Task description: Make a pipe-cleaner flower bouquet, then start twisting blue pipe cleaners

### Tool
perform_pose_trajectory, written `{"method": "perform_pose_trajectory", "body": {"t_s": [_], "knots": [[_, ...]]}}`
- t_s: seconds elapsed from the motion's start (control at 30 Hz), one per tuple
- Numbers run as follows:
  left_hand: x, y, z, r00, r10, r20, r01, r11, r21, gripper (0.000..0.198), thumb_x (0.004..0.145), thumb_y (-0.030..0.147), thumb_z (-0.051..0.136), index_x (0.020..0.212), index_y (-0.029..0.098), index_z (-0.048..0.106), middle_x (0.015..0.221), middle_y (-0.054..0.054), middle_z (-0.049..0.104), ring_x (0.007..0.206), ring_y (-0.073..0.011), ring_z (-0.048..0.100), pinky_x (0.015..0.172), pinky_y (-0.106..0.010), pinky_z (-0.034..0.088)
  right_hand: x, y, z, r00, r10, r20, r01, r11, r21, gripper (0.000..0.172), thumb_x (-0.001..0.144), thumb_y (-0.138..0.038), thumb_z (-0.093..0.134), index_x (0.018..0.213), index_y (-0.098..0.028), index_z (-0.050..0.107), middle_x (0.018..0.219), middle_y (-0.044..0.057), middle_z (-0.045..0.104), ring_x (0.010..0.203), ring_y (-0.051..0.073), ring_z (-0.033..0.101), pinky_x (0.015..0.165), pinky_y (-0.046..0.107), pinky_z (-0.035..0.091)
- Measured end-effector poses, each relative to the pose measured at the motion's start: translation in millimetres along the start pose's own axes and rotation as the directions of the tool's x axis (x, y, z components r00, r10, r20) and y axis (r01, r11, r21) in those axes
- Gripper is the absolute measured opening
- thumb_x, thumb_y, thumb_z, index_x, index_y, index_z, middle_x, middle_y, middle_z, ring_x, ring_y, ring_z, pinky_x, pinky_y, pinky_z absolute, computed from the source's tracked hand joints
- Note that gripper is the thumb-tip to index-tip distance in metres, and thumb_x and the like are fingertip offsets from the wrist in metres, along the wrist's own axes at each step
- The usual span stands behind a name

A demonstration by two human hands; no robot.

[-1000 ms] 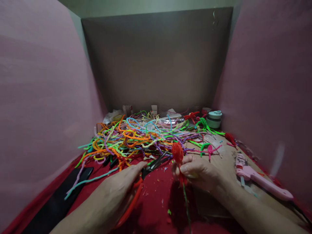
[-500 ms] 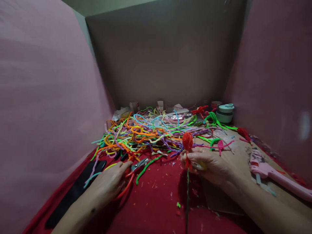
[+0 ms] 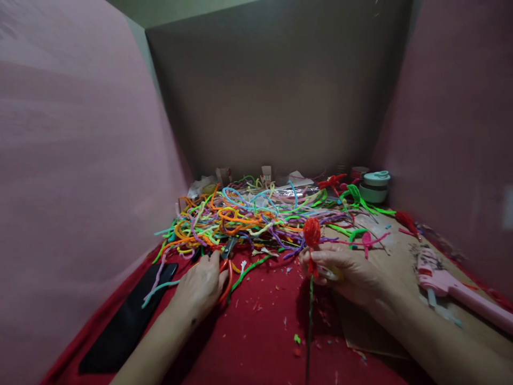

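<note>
My right hand [image 3: 344, 272] is closed round the stem of a red pipe-cleaner flower [image 3: 311, 233], whose round red head stands above my fingers and whose thin green stem hangs down. My left hand [image 3: 200, 286] lies on the red cloth [image 3: 256, 331] with its fingers on the orange handles of a pair of pliers [image 3: 226, 267]; the metal jaws point toward a big tangled heap of coloured pipe cleaners [image 3: 248, 214]. A loose green pipe cleaner [image 3: 246, 270] lies between my hands.
A black phone [image 3: 128, 321] lies at the left on the cloth. A pink glue gun [image 3: 452, 289] rests at the right on brown cardboard. Teal tape rolls [image 3: 372, 187] and small pipe-cleaner figures stand at the back right. Pink walls close both sides, a grey board the back.
My left hand has slid left and forward with the pliers toward the heap. My right hand has kept the flower nearly still. The view has shifted slightly left.
</note>
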State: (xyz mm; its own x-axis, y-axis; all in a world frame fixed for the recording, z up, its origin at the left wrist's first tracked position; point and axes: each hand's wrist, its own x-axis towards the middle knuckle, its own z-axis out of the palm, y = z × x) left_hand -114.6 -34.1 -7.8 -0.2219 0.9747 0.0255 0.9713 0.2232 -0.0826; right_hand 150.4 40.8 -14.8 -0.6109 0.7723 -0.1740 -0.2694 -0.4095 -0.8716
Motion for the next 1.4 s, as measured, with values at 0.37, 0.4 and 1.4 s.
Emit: {"method": "perform_pose_trajectory", "body": {"t_s": [0.37, 0.4, 1.4], "knots": [[4.6, 35.3, -44.1, 0.953, 0.194, -0.234, -0.257, 0.926, -0.275, 0.026, 0.088, 0.031, 0.038, 0.093, 0.016, 0.059, 0.093, -0.011, 0.062, 0.09, -0.0233, 0.059, 0.078, -0.035, 0.045, 3.2, 2.9, 5.6, 0.991, -0.094, -0.096, 0.101, 0.993, 0.068, 0.015, 0.06, -0.023, 0.074, 0.069, -0.013, 0.068, 0.059, -0.001, 0.054, 0.049, 0.006, 0.039, 0.044, 0.021, 0.025], [1.3, 47.2, -48.7, 0.939, 0.272, -0.213, -0.341, 0.824, -0.452, 0.023, 0.087, 0.032, 0.04, 0.093, 0.019, 0.058, 0.091, -0.007, 0.063, 0.087, -0.0194, 0.06, 0.078, -0.031, 0.045, 2.7, 2.9, 7.5, 0.988, -0.111, -0.109, 0.119, 0.991, 0.068, 0.014, 0.06, -0.023, 0.074, 0.068, -0.013, 0.067, 0.058, -0.002, 0.054, 0.048, 0.006, 0.04, 0.043, 0.02, 0.025], [8.6, 124.0, -40.0, 0.874, 0.297, -0.386, -0.483, 0.434, -0.76, 0.021, 0.084, 0.025, 0.045, 0.071, 0.016, 0.058, 0.057, 0.003, 0.051, 0.052, -0.0083, 0.045, 0.052, -0.02, 0.036, -0.3, -8.1, 13.0, 0.884, -0.466, -0.031, 0.463, 0.884, -0.056, 0.011, 0.067, -0.024, 0.07, 0.077, -0.019, 0.071, 0.079, 0.002, 0.068, 0.078, 0.016, 0.058, 0.083, 0.033, 0.041]]}}
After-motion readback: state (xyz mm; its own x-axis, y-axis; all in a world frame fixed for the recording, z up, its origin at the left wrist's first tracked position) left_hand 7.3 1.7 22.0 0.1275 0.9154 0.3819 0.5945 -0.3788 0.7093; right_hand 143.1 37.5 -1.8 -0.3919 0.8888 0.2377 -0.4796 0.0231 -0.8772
